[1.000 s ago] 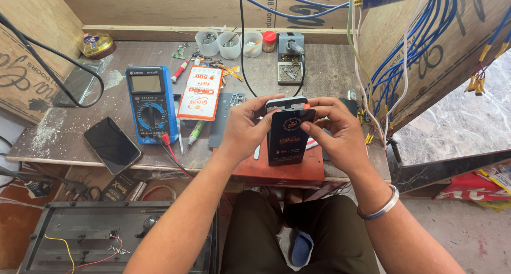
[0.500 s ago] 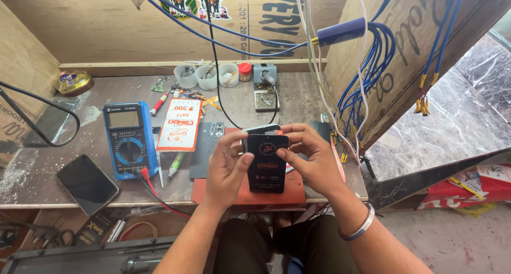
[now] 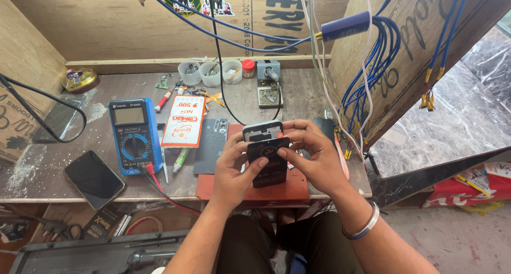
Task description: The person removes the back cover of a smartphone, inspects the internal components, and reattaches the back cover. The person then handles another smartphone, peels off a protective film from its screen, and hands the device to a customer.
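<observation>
Right now my left hand (image 3: 234, 167) and right hand (image 3: 314, 157) both grip the dark phone (image 3: 268, 159) above the red mat (image 3: 298, 186), near the surface's front edge. Its grey back panel (image 3: 211, 145) lies apart, just left, unfitted.

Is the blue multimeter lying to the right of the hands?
No, the blue multimeter lies on the bench left of the left hand and right hand.

Black phone (image 3: 269, 159) at centre on red mat (image 3: 277, 190); blue multimeter (image 3: 134, 135) at left, with red and black leads; orange-and-white packet (image 3: 184, 121); blue cables (image 3: 372, 66) at upper right; silver bangle (image 3: 363, 228)
</observation>
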